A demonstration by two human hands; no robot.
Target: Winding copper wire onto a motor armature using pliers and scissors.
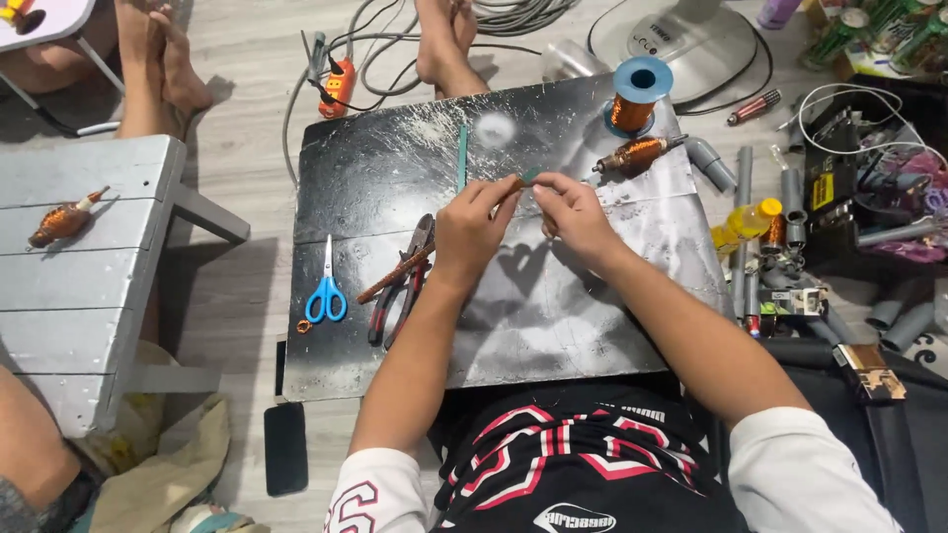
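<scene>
Far left, one copper-wound rotor [65, 219] lies on a grey wooden bench [89, 296]. On the dark scratched board [553, 326]: one pair of blue-handled scissors [327, 286], then two pliers-type tools [405, 281] side by side, one thin green strip [461, 156] lying upright. Left hand [472, 235] and right hand [573, 215] meet mid-board, palms down, fingertips pressed together — both pinching one small green-tipped piece [526, 179] held just above the board. Behind the hands, one blue spool of copper wire [637, 94] and a second wound rotor [637, 153]. Right edge: one yellow bottle [755, 219] among several grey tubes [743, 237] — contents can't tell.
</scene>
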